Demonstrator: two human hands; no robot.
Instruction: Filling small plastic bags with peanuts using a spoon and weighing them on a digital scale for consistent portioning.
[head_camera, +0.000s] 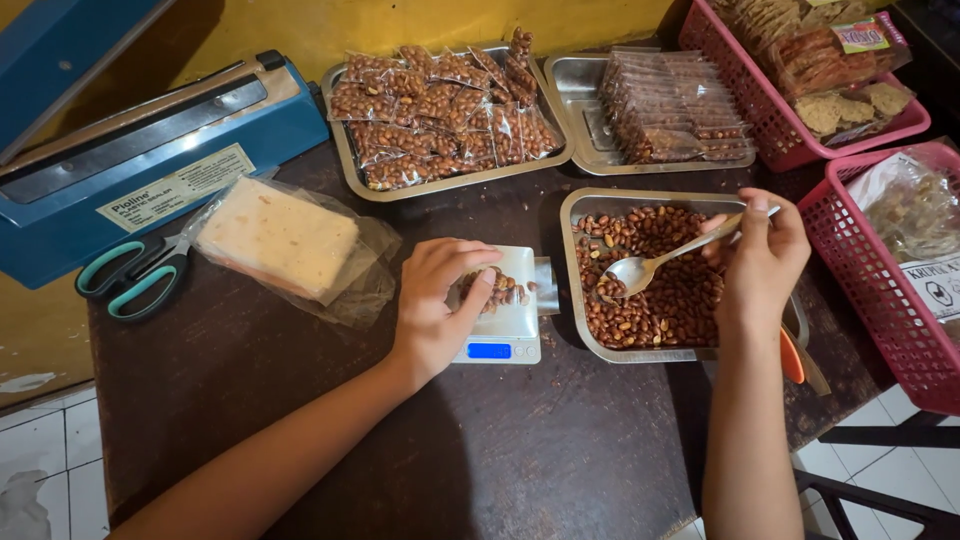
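A small clear plastic bag partly filled with brown roasted peanuts lies on the platform of a small silver digital pocket scale with a lit blue display, which stands near the middle of the dark wooden table. The left hand rests over the bag's left side, fingers curled and the thumb pressing on the bag, so it has hold of it against the scale.

Just to the right of the scale, almost touching it, sits a rectangular stainless steel tray of loose roasted peanuts. The right hand hovers over the tray's right half, pinching the handle of a metal spoon between thumb and fingers. The spoon's long axis runs from upper right down to lower left, and its bowl hangs above the peanuts near the tray's left wall, pointing toward the bag. The bowl is thus nearer the bag than the right hand itself is; the left hand is already on the bag.

Towards the table's far edge stand two more steel trays: one heaped with sealed peanut packets, one with packets stacked in rows. A blue heat sealer occupies the far left corner, with teal-handled scissors and a clear bag of pale crackers before it. Pink plastic baskets line the right edge.
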